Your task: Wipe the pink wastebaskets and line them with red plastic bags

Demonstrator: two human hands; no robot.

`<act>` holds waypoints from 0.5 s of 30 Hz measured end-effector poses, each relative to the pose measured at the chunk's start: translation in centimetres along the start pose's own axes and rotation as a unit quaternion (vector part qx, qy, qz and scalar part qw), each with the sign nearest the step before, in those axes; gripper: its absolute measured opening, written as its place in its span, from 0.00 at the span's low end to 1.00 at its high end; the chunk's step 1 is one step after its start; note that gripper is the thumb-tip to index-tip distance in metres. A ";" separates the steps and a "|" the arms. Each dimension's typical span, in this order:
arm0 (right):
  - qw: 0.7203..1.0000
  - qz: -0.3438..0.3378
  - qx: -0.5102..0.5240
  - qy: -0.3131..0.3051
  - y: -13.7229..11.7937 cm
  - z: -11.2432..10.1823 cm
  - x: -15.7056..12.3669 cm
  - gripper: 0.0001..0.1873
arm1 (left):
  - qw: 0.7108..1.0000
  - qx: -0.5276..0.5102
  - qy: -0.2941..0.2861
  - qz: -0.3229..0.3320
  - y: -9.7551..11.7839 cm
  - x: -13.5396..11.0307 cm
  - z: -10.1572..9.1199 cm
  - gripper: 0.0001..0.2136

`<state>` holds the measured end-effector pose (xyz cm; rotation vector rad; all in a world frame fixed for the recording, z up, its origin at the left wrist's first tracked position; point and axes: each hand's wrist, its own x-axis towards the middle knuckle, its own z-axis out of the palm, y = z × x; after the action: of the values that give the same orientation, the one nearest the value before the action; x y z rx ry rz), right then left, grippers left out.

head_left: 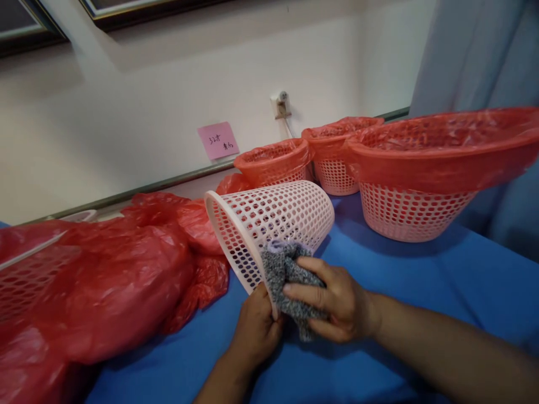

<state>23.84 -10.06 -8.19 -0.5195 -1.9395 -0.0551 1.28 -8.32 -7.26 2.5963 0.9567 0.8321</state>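
A white perforated plastic basket [286, 207] lies tilted on its side, its wide mouth facing left. My left hand [256, 325] is closed around the lower part of its rim. In my right hand [337, 303] is a grey speckled cloth [286, 275], bunched under the fingers and pressed against the basket's side near the rim. The cloth covers part of the basket's lower wall, and the fingertips of my left hand are partly hidden by the rim.
Baskets lined with red plastic bags stand behind and right: a small one [273, 160], another [337, 163], and a large one [412, 207]. Crumpled red bags [118, 280] cover the left of the blue table [379, 365]. A pink note [218, 140] and a socket [281, 105] are on the wall.
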 end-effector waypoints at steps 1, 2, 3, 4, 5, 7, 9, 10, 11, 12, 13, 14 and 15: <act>0.999 0.042 -0.011 0.020 0.8 -0.2 0.0 0.33 | 1.000 0.007 0.000 -0.003 0.0 0.0 -0.1 0.15; 0.993 0.103 -0.027 0.048 2.0 -0.4 0.0 0.32 | 1.000 0.016 0.000 -0.008 0.0 0.0 -0.1 0.17; 0.980 0.177 -0.045 0.082 3.5 -0.7 0.0 0.31 | 1.000 0.024 0.002 -0.014 0.0 0.0 -0.2 0.18; 0.958 0.255 -0.061 0.119 5.1 -1.1 0.0 0.29 | 0.999 0.031 0.001 -0.018 0.0 0.0 -0.2 0.18; 0.929 0.328 -0.072 0.153 6.7 -1.6 0.1 0.27 | 0.999 0.037 -0.001 -0.017 -0.1 0.0 -0.3 0.18; 0.878 0.431 -0.072 0.197 9.1 -2.4 0.1 0.25 | 0.999 0.046 -0.005 -0.007 -0.2 -0.1 -0.3 0.17; 0.866 0.441 -0.083 0.221 9.5 -2.8 0.2 0.25 | 0.998 0.054 -0.011 0.004 -0.4 -0.2 -0.2 0.17; 0.881 0.408 -0.096 0.219 8.8 -2.9 0.3 0.26 | 0.998 0.057 -0.014 0.005 -0.4 -0.2 -0.1 0.17; 0.906 0.354 -0.108 0.204 7.7 -2.8 0.4 0.27 | 0.998 0.059 -0.020 0.003 -0.5 -0.3 0.0 0.17; 0.935 0.285 -0.116 0.177 6.2 -2.6 0.5 0.29 | 0.998 0.061 -0.028 -0.001 -0.4 -0.2 0.1 0.17; 0.962 0.210 -0.114 0.134 4.5 -2.4 0.6 0.31 | 0.997 0.062 -0.037 -0.005 -0.3 -0.2 0.1 0.16; 0.981 0.137 -0.104 0.092 2.8 -2.1 0.7 0.32 | 0.997 0.060 -0.044 -0.007 -0.2 -0.1 0.2 0.16; 0.991 0.079 -0.091 0.057 1.3 -1.8 0.8 0.32 | 0.997 0.055 -0.049 -0.007 0.0 -0.1 0.2 0.15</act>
<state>25.67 -9.09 -7.01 -0.7728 -1.7859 -0.1585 1.39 -8.40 -7.43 2.6909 1.0188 0.6603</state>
